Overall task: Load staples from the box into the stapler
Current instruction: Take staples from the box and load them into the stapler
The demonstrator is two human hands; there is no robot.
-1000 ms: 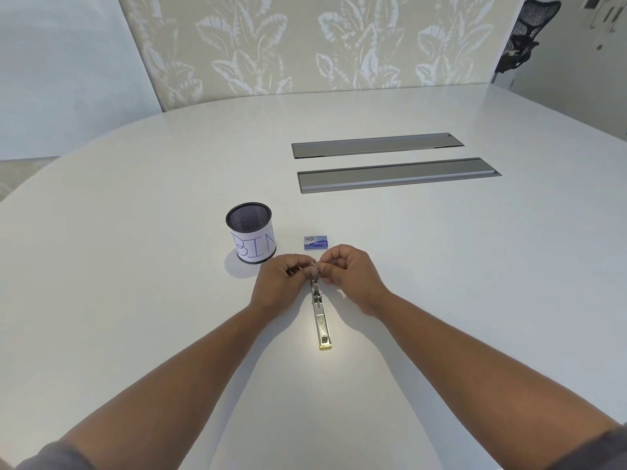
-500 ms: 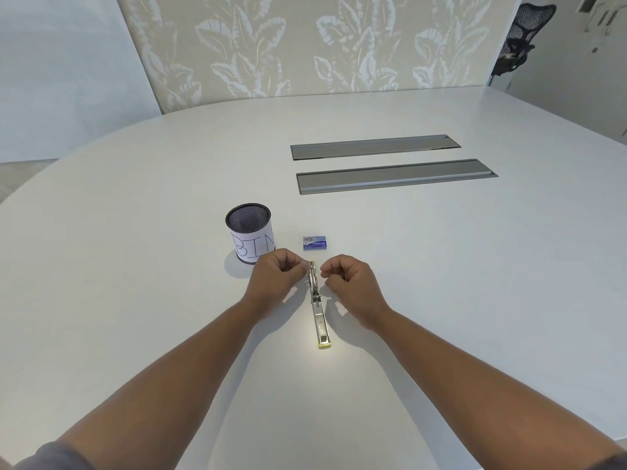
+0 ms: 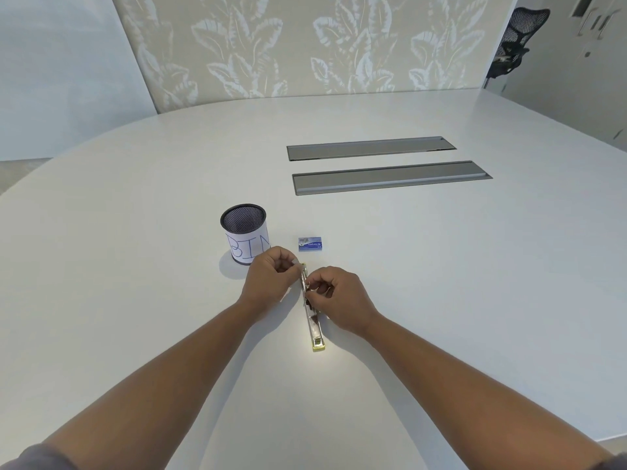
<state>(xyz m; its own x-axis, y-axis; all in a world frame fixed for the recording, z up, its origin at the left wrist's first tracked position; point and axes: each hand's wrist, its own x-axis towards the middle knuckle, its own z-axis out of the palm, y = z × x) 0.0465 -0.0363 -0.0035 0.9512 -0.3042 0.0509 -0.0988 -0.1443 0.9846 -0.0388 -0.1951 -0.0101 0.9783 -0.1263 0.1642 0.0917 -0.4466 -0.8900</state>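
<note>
A slim metal stapler (image 3: pixel 315 325) with a yellow end lies opened out flat on the white table (image 3: pixel 441 283), pointing away from me. My left hand (image 3: pixel 268 283) pinches its far end from the left. My right hand (image 3: pixel 339 298) pinches its middle part from the right, fingertips curled over the channel; whether staples sit between the fingers is too small to tell. A small blue staple box (image 3: pixel 310 243) lies closed on the table just beyond the stapler, untouched.
A black mesh cup (image 3: pixel 245 232) with a paper label reading BIN stands left of the staple box, close to my left hand. Two grey cable-slot lids (image 3: pixel 390 178) are set in the table farther back. An office chair (image 3: pixel 515 42) stands at the far right.
My right hand has moved down and in onto the stapler's middle. My left hand has stayed at the far end, still pinching it. The stapler and box lie where they were.
</note>
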